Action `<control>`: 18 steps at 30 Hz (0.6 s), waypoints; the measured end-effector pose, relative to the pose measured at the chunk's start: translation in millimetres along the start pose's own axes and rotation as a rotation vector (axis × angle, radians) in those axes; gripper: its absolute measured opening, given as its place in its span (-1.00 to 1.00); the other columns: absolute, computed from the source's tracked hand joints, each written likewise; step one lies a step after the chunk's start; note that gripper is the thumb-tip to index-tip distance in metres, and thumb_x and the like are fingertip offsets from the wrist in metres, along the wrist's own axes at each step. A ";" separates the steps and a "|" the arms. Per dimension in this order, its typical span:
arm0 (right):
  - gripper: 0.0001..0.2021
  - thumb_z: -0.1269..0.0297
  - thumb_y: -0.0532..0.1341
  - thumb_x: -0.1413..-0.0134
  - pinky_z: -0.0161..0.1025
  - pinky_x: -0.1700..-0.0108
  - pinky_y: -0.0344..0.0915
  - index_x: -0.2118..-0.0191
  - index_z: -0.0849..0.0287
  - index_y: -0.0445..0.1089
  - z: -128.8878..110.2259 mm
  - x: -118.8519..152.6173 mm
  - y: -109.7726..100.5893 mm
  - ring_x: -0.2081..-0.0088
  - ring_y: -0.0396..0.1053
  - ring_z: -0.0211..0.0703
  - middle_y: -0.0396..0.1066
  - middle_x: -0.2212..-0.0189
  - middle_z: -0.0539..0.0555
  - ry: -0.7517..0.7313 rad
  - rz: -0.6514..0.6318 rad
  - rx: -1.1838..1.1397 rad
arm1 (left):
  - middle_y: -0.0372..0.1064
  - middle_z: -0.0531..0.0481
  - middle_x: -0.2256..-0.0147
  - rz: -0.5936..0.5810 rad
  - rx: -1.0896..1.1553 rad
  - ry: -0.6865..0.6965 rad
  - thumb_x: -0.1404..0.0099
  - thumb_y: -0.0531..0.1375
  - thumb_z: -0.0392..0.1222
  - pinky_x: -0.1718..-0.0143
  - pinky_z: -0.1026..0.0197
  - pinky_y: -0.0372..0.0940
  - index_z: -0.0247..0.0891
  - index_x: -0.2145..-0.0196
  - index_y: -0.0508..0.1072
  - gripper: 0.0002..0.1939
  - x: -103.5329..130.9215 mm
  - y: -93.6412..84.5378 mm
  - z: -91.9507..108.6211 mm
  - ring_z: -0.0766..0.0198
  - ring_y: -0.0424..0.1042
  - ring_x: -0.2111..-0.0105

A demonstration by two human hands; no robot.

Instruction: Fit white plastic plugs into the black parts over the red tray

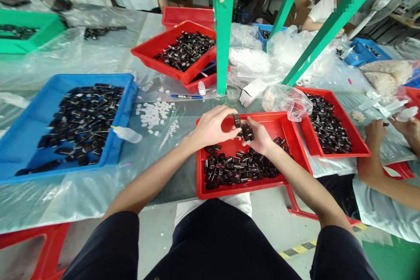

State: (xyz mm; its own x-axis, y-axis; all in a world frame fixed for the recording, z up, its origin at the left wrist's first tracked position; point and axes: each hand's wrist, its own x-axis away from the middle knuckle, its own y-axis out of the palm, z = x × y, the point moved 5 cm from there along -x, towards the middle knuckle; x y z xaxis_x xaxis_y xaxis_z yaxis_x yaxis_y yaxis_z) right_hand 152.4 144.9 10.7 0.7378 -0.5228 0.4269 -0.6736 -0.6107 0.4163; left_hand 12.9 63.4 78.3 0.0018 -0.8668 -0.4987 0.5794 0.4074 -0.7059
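Note:
Above a red tray [226, 191] my two hands are close together. My left hand [214, 127] is closed, pinching a small glossy black block-shaped part [236, 120] between thumb and fingers. Curled around a few similar black parts [247, 133], my right hand [259, 137] is also closed; their exact number is hidden. Many loose black parts [238, 168] lie in the tray below. To the left on the table are scattered small white pieces [154, 116] and a white squeeze bottle [127, 134] leaning at the edge of a blue tray [19, 140].
A green post [222, 30] rises beyond my hands, near a blue pen [186, 96] and a small white bottle [201, 88]. Red trays hold black parts behind [144, 54] and at right [357, 148]. A co-worker's hands [376, 135] are at the right; others work across the table.

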 end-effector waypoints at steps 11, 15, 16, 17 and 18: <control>-0.56 0.09 -0.14 -0.51 -0.31 0.54 0.49 -0.05 0.18 0.40 -3.0 5.3 4.5 0.37 0.57 -0.14 0.60 0.19 0.18 0.054 -0.018 -0.086 | 0.50 -0.20 -0.08 0.006 0.090 0.065 -0.41 0.24 -0.03 -0.13 -0.05 0.39 -0.26 -0.12 0.46 -0.60 -3.1 -4.7 1.7 0.05 0.48 -0.08; -0.57 0.05 -0.11 -0.49 -0.32 0.56 0.46 0.03 0.17 0.43 -2.5 3.5 1.4 0.27 0.60 -0.08 0.60 0.15 0.18 0.046 -0.009 -0.089 | 0.56 -0.13 0.02 0.220 0.096 0.033 -0.43 0.19 -0.06 -0.03 0.03 0.42 -0.24 -0.02 0.51 -0.71 -9.4 -39.7 -6.6 0.12 0.52 0.02; -0.60 0.06 -0.06 -0.47 -0.33 0.57 0.45 0.05 0.17 0.44 -2.0 3.1 0.7 0.27 0.60 -0.08 0.59 0.13 0.18 0.039 -0.007 -0.082 | 0.56 -0.12 0.04 0.258 0.084 0.016 -0.43 0.19 -0.06 0.00 0.06 0.43 -0.24 -0.01 0.51 -0.71 -10.5 -48.1 -9.3 0.14 0.52 0.05; -0.65 0.07 0.01 -0.44 -0.35 0.57 0.44 0.07 0.17 0.45 -1.5 2.9 0.2 0.27 0.60 -0.10 0.59 0.12 0.17 0.030 -0.006 -0.068 | 0.56 -0.11 0.05 0.296 0.070 0.002 -0.43 0.19 -0.07 0.03 0.08 0.43 -0.24 0.00 0.52 -0.72 -11.0 -56.4 -11.3 0.16 0.53 0.08; -0.71 0.10 0.09 -0.40 -0.37 0.56 0.43 0.07 0.16 0.46 -1.0 3.1 -0.3 0.27 0.60 -0.11 0.59 0.11 0.16 0.019 -0.004 -0.044 | 0.57 -0.10 0.07 0.337 0.060 -0.004 -0.43 0.19 -0.08 0.05 0.11 0.43 -0.24 0.02 0.52 -0.73 -10.9 -64.7 -12.4 0.19 0.53 0.11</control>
State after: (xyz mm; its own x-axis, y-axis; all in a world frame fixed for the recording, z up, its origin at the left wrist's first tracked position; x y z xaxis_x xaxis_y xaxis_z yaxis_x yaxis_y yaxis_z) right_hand 154.8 144.1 12.7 0.7398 -0.5091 0.4399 -0.6723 -0.5857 0.4527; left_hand -34.7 50.0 123.2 0.2044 -0.6871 -0.6972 0.5923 0.6539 -0.4708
